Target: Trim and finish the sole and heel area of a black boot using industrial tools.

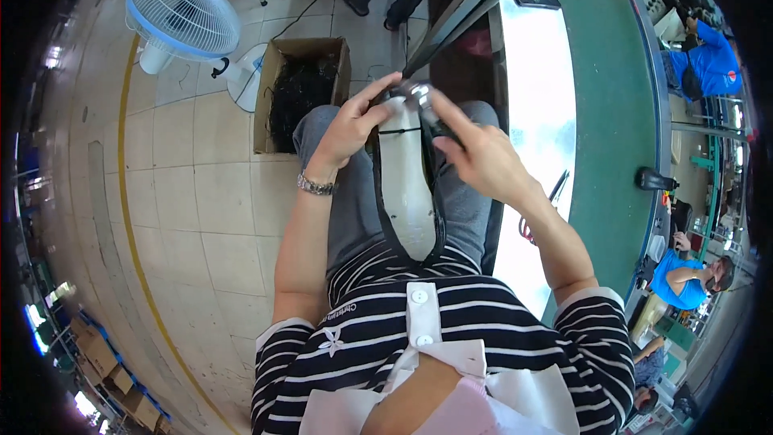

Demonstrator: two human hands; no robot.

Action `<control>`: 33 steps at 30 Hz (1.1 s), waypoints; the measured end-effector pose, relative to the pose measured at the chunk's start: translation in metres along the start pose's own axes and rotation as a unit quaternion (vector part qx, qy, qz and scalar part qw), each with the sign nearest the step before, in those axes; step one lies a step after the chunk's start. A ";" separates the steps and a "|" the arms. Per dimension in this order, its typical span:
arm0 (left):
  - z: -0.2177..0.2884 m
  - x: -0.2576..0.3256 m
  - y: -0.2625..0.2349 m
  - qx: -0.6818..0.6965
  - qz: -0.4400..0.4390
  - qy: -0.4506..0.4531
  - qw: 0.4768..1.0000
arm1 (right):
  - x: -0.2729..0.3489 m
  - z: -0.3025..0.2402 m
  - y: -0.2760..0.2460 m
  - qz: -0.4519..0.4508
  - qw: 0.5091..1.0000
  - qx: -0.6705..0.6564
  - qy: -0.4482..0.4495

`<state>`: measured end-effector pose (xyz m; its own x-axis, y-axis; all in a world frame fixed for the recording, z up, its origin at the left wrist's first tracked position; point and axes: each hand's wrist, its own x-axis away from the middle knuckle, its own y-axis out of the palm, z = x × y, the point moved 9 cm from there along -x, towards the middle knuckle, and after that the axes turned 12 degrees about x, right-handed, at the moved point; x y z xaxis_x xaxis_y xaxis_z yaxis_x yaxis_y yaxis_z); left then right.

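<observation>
A shoe upper [440, 242] in black is wrapped round a white shoe last [408, 185], which lies bottom side up over my lap. A thin black band crosses the white face near its far end. My left hand [348, 130] grips the far left edge of the shoe upper, thumb on the white face and fingers outside. Over the far right edge, my right hand [483, 153] is closed round a shiny metal hand tool [420, 93]. Its head lies at the far tip of the shoe. Motion blur and my fingers hide the tool's exact kind.
Left of my knees stands an open cardboard box [345, 84] with black scraps, beside a white and blue fan [183, 12]. On my right runs a lit white panel [538, 97] along a green workbench [608, 113]. Other people [708, 56] in blue shirts work beyond it.
</observation>
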<state>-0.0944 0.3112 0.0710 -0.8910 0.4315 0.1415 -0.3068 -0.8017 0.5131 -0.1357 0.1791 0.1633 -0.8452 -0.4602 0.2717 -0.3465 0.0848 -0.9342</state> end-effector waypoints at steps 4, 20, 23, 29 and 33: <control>0.001 -0.005 0.000 0.007 0.001 0.001 1.000 | 0.052 0.086 0.032 0.123 0.919 -0.270 0.259; 0.032 0.058 0.012 -0.199 0.118 0.164 0.959 | 0.237 0.218 0.128 0.314 0.810 -0.068 0.490; 0.038 0.060 0.031 -0.281 0.167 0.200 0.924 | 0.286 0.209 0.149 0.354 0.780 -0.060 0.512; 0.037 0.062 0.036 -0.353 0.247 0.264 0.863 | 0.294 0.207 0.175 0.163 0.776 -0.121 0.596; 0.039 0.065 0.036 -0.361 0.273 0.253 0.855 | 0.265 0.182 0.175 0.233 0.567 -0.621 0.487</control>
<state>-0.1507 0.3263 0.1316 -0.9419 -0.1765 -0.2856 0.2372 -0.9519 -0.1940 -0.3463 -0.0888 0.0302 -0.5763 0.5238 0.6273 0.4992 0.8334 -0.2372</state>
